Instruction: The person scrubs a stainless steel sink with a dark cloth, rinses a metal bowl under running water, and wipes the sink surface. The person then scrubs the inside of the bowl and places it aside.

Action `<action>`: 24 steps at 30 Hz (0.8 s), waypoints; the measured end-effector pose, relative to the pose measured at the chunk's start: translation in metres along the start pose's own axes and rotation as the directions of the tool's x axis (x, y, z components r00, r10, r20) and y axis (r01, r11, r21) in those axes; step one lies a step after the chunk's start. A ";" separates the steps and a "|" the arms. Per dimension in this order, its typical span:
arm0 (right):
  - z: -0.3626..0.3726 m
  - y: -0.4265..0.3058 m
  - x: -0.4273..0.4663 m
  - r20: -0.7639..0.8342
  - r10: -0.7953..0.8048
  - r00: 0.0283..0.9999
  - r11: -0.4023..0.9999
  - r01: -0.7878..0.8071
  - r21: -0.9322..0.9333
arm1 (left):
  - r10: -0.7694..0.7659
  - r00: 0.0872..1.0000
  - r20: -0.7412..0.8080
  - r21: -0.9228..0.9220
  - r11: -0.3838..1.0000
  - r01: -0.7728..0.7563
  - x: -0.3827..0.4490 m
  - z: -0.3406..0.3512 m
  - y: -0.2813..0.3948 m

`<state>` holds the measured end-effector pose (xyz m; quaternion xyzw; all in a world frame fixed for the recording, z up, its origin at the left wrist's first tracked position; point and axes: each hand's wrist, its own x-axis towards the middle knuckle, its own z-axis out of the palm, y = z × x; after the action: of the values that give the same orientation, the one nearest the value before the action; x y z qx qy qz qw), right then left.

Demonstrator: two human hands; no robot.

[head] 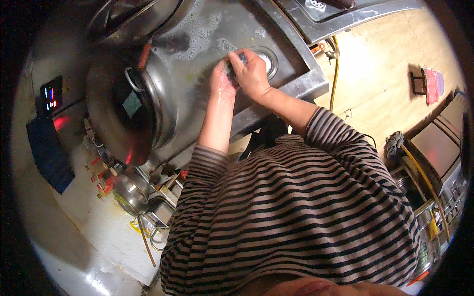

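Both hands meet over a stainless steel sink, beside its round drain. A dark grey, wet scrubbing pad shows between them, pressed by my left hand and my right hand. My right hand lies partly over the left one, so much of the pad is hidden. Suds and cloudy water cover the sink floor. To the left, a large dark wok stands tilted with a loop handle and a green square seen against it.
Another large metal pan is at the top left. Steel bowls and bottles with red caps crowd the lower left. A second basin lies at the top right, a yellow hose below it. A small stool stands on the floor.
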<state>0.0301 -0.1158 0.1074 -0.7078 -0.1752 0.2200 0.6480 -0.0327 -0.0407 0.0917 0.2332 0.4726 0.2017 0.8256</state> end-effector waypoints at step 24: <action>-0.011 0.020 0.014 0.276 0.780 0.562 0.521 -0.827 0.211 | 0.391 0.894 0.219 0.661 0.615 -0.430 -0.023 0.028 -0.001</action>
<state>0.0469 -0.1192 0.0870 -0.5761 0.1627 0.5707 0.5621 -0.0190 -0.0594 0.1194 0.6322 0.4248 0.1865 0.6206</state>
